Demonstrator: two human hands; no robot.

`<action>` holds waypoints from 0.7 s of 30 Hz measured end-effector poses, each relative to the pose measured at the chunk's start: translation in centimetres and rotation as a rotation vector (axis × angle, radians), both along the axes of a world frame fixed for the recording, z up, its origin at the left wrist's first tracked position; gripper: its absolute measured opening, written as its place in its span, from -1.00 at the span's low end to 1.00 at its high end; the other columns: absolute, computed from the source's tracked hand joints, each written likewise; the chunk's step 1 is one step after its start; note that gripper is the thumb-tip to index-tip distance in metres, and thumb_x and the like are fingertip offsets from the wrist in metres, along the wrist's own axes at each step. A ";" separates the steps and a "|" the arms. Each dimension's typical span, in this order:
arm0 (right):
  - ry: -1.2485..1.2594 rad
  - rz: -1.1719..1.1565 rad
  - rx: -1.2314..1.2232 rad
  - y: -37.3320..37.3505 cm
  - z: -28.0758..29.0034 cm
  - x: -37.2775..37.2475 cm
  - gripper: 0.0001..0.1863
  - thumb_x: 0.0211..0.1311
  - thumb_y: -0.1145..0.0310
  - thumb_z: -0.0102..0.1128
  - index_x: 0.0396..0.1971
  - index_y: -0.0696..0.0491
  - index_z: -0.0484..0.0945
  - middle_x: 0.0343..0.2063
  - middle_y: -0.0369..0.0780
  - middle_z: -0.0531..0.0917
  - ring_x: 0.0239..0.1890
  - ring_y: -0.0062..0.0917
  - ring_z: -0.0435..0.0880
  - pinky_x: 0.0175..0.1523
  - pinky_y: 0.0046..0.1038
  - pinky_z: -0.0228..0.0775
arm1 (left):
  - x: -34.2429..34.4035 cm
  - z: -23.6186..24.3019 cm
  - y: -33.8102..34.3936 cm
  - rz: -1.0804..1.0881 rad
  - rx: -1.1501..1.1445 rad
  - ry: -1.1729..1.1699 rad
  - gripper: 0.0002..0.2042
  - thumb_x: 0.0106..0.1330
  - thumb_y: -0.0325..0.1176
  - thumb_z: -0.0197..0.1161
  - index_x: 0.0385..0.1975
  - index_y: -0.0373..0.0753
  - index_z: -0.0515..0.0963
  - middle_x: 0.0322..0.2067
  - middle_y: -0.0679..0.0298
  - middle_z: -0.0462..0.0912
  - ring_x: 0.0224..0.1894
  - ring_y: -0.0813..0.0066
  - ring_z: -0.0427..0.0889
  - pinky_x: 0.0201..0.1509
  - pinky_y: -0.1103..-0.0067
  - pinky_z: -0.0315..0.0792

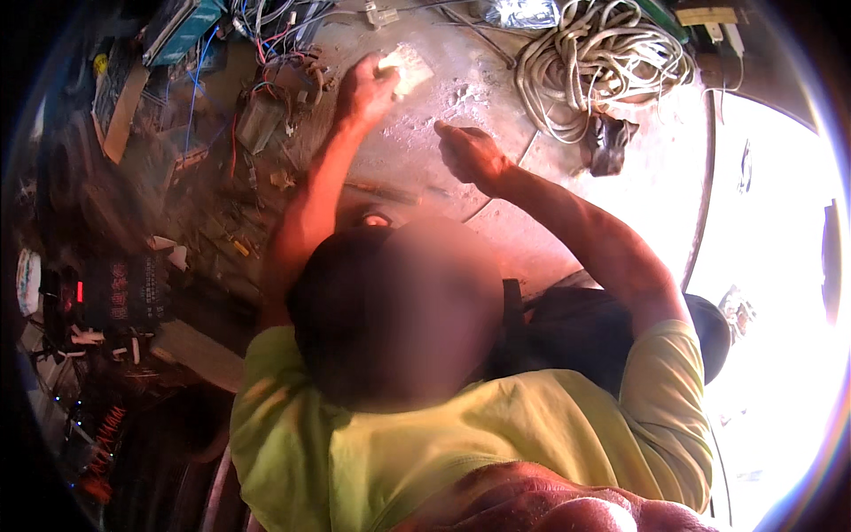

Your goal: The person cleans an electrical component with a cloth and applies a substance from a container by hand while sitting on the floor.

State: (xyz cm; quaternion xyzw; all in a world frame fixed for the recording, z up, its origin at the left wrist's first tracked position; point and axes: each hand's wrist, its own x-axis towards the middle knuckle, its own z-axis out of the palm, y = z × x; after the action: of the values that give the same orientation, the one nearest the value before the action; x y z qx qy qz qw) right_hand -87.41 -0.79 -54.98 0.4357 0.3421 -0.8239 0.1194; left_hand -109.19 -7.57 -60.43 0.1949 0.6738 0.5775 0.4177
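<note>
My left hand (362, 91) is closed around one edge of a pale, flat, roughly rectangular piece (409, 71), held at or just above the grey floor (417, 151); glare washes out its surface, so its kind is unclear. To the right and a little nearer, my right hand (474, 158) has its fingers curled in, thumb side toward the left hand. Whatever it holds, if anything, is hidden. Between and beyond the hands lies a patch of whitish crumbs (456, 99) on the floor.
A coiled pale rope (603, 66) lies at the far right, a crumpled black pouch (612, 144) beside it. Tangled wires (277, 35), a teal box (184, 34) and scraps crowd the left. Nearer left are a black box (128, 288) and a board (199, 355). Strong light floods the right.
</note>
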 end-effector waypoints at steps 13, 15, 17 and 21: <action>0.027 0.113 0.127 1.2 0.2 3.2 -0.59 0.37 0.02 0.06 -0.64 -0.10 0.35 -0.72 -0.46 0.26 -0.71 -0.74 0.14 -0.62 -0.60 -0.07 | -2.2 1.7 6.2 -0.458 -0.642 0.983 -0.61 0.20 -0.18 0.04 -0.01 -0.18 0.55 -0.14 -0.07 0.64 -0.06 -0.08 0.62 0.06 0.23 0.47; 0.064 0.112 0.139 1.1 0.1 3.2 -0.59 0.29 -0.02 0.13 -0.63 -0.03 0.47 -0.66 -0.42 0.43 -0.66 -0.70 0.33 -0.59 -0.56 0.12 | -2.0 1.5 6.3 -0.435 -0.568 1.002 -0.60 0.22 -0.17 0.05 0.03 -0.16 0.54 -0.11 -0.04 0.64 -0.05 -0.08 0.61 0.06 0.23 0.47; 0.097 0.184 0.278 1.0 0.0 3.3 -0.59 0.28 -0.02 0.13 -0.61 -0.02 0.49 -0.66 -0.41 0.43 -0.66 -0.69 0.34 -0.59 -0.55 0.13 | -2.2 1.4 6.3 -0.399 -0.503 1.009 -0.61 0.24 -0.18 0.06 0.02 -0.17 0.54 -0.11 -0.03 0.64 -0.05 -0.07 0.61 0.06 0.23 0.46; -0.019 0.144 0.136 0.9 -0.2 3.3 -0.58 0.28 -0.03 0.14 -0.60 0.00 0.51 -0.66 -0.40 0.44 -0.66 -0.69 0.34 -0.59 -0.54 0.14 | -2.6 1.3 6.4 -0.399 -0.468 1.036 -0.62 0.26 -0.20 0.06 0.03 -0.19 0.54 -0.06 -0.02 0.62 -0.02 -0.06 0.60 0.08 0.24 0.45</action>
State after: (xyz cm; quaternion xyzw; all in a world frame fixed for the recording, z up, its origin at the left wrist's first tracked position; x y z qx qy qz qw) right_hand -84.16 0.13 -55.20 0.4249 0.4263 -0.7840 0.1517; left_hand -111.79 -1.18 -59.17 0.4764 0.8493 0.1544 0.1672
